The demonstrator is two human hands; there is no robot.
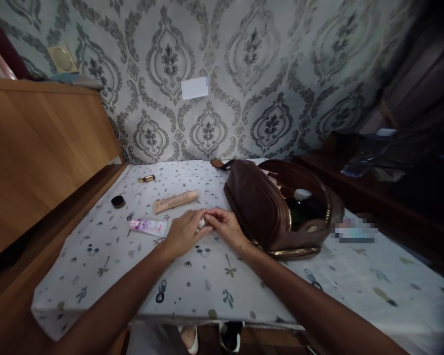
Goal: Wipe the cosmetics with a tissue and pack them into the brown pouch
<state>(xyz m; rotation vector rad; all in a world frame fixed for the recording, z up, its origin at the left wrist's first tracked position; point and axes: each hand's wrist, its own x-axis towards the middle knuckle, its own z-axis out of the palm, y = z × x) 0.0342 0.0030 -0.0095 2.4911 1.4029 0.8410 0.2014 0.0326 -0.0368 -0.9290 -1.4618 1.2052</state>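
In the middle of the table, my left hand [185,230] is closed on a small whitish item [202,223], most of it hidden by the fingers. My right hand [227,228] pinches the same item at its darker, gold-looking end; its kind is too small to tell. Just beyond my left hand lies a beige tube [175,201]. A pink and white tube [148,227] is flat on the cloth beside my left wrist. To the right of my right hand stands a brown toiletry bag [259,207], unzipped, with a white-capped bottle [302,195] and other items inside.
A dark round jar [117,201] and a small gold and black tube [146,179] lie at the far left of the patterned tablecloth [207,291]. A wooden cabinet [48,148] borders the left side. Behind rises a papered wall [214,59]. Something blurred [355,230] lies right of the bag.
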